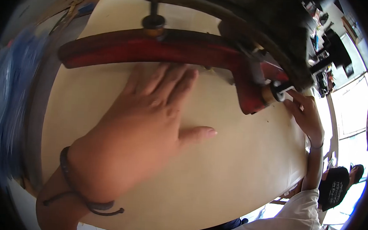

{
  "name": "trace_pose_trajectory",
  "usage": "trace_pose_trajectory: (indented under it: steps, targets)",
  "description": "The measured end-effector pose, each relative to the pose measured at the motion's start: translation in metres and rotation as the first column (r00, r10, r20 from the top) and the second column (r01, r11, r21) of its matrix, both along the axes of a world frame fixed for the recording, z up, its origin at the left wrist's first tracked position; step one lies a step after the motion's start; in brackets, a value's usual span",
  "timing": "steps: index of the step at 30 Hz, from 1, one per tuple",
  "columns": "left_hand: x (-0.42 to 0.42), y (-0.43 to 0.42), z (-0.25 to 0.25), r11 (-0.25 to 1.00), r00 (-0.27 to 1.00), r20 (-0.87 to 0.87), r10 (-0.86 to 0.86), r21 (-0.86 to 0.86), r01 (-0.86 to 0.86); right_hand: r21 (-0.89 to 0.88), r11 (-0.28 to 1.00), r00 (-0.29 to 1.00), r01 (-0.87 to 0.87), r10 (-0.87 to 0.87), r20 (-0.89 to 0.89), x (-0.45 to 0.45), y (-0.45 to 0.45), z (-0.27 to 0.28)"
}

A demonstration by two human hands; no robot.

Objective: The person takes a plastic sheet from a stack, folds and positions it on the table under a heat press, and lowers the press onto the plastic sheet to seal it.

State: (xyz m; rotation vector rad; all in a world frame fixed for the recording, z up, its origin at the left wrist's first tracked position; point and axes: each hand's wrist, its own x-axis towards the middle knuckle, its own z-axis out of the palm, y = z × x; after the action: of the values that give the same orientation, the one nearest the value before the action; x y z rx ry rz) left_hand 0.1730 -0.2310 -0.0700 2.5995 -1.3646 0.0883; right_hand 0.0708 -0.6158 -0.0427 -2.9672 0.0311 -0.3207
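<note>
My left hand (149,109), with a dark cord bracelet on its wrist, lies palm down on a large pale sheet (231,167). Its fingers are spread and the fingertips reach the lower edge of a long red bar (154,51). At the right, my right hand (304,113) is bent beside the cylindrical knob (273,93) at the red part's lower end. Its fingers look curled, with the tips partly hidden, so what they hold cannot be made out.
A dark metal machine body (239,9) arches over the sheet, with a bolt and knob (153,25) pressing on the red bar. Blurred blue plastic (14,102) is at the left. Another person in a black cap (336,187) is at the far right.
</note>
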Motion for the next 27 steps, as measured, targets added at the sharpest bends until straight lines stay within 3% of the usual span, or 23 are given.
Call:
trace_pose_trajectory:
  steps: [7,11,14,15,20,27]
  targets:
    - [-0.006,0.002,-0.017,0.992,0.999,0.027,0.030,-0.122,-0.026,-0.046,0.990,0.989,0.135,-0.137,-0.062,-0.004,0.000,0.001]
    - [-0.008,0.004,-0.015,0.992,0.994,0.100,0.047,-0.120,-0.035,-0.047,0.987,0.988,0.153,-0.152,0.030,-0.004,-0.006,-0.008]
    - [-0.009,0.003,-0.011,0.998,0.980,0.187,0.066,-0.028,-0.062,-0.039,0.909,0.881,0.416,-0.413,-0.229,0.001,0.000,0.003]
    - [-0.008,0.003,-0.010,0.998,0.977,0.201,0.068,-0.007,-0.068,-0.041,0.911,0.884,0.410,-0.408,-0.226,-0.001,-0.007,0.001]
    - [-0.006,0.003,-0.008,0.998,0.976,0.208,0.062,-0.035,-0.056,-0.214,0.965,0.982,0.148,-0.119,0.144,-0.014,-0.028,-0.018]
    - [-0.005,0.005,-0.006,0.998,0.982,0.184,0.035,-0.063,-0.024,-0.038,0.958,0.958,0.285,-0.285,-0.009,-0.015,-0.035,-0.014]
